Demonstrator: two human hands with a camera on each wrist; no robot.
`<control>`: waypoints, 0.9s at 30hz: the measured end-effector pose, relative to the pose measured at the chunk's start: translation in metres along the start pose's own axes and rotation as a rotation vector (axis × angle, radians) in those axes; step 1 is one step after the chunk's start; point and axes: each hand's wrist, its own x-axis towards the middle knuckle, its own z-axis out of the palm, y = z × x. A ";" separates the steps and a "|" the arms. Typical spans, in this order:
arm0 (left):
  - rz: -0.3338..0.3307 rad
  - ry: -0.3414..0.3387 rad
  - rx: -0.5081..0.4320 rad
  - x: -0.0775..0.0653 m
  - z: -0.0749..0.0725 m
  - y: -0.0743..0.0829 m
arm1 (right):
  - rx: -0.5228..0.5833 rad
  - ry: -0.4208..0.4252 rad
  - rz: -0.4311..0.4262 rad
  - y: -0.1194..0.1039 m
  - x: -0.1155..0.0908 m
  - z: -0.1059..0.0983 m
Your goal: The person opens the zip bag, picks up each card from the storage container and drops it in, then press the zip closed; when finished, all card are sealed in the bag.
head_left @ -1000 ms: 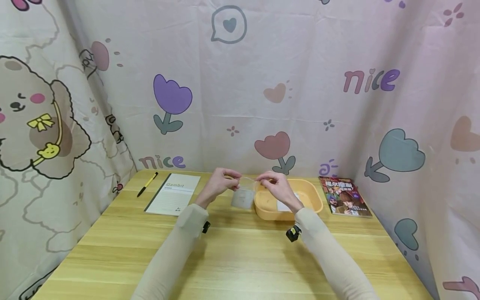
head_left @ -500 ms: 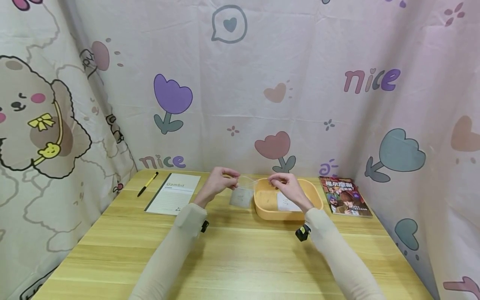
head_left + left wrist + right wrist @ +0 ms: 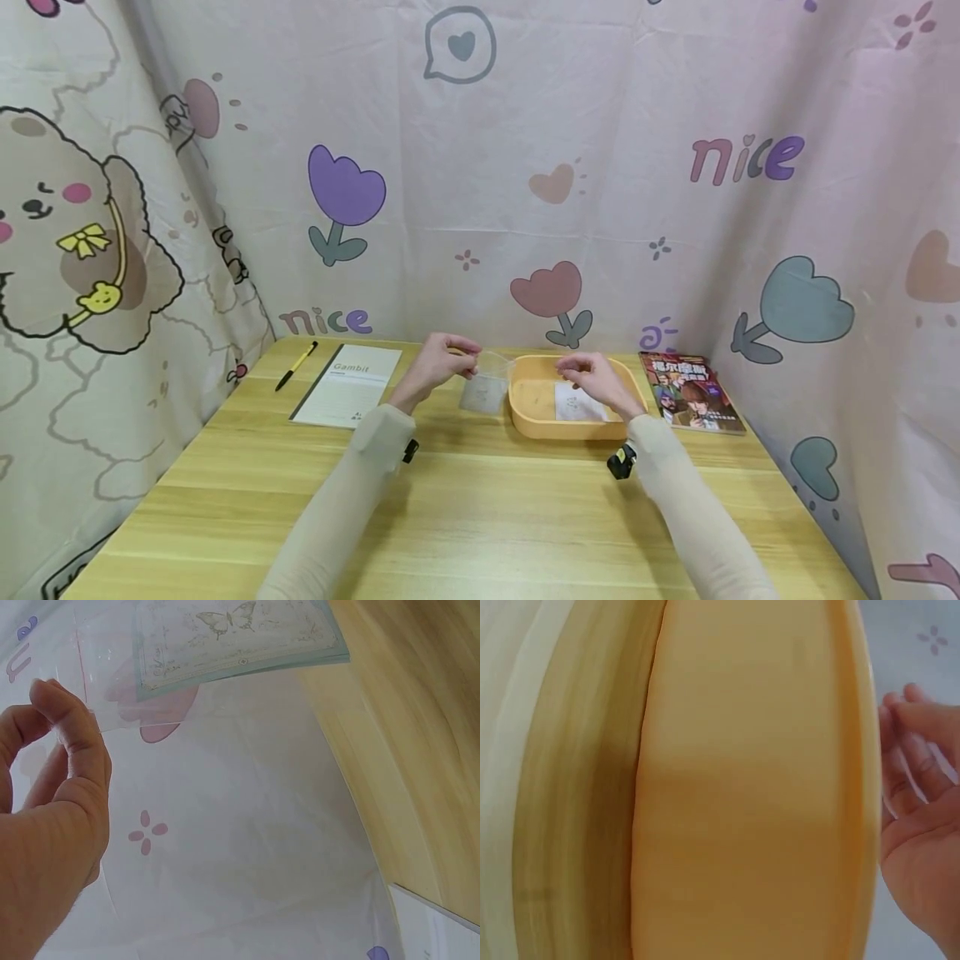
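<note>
- Bag of clear plastic (image 3: 493, 367), center of the scene, raised above the desk (image 3: 495, 517) just beside the left end of a yellow tray (image 3: 534, 430).
- Left grip (image 3: 441, 363): thumb and fingers bent toward each other, pinching the bag at one edge, close to a thin pink line visible from the left wrist.
- Within the clear film: pale sheets with blue-green borders (image 3: 240, 637), a butterfly printed on the uppermost.
- Right grip (image 3: 596, 382): fingers loosely curved around bare air, over the right part of the tray as seen from the head; touching the rim or apart from it, impossible to tell.
- Inside the tray: white sheet (image 3: 576, 403) with small dark print, partly hidden behind the right wrist.
- At left on the wood-grained surface: white notebook (image 3: 348, 387) marked "Gambit," dark along the spine, with a yellow-and-black pen (image 3: 296, 367) aslant near it.
- To the right of the tray, near it: magazine (image 3: 693, 396) with a colorful illustrated cover, lying flat.
- In the background: pale curtain (image 3: 465, 142) printed with tulips, hearts and the word "nice," plus a cartoon animal at far left.
</note>
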 end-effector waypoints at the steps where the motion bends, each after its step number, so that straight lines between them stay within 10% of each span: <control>1: 0.001 -0.001 0.002 0.000 0.000 0.000 | -0.017 -0.005 0.006 0.008 0.001 -0.001; 27: 0.043 0.008 -0.002 -0.004 0.000 0.001 | -0.204 -0.105 0.275 0.057 -0.001 -0.013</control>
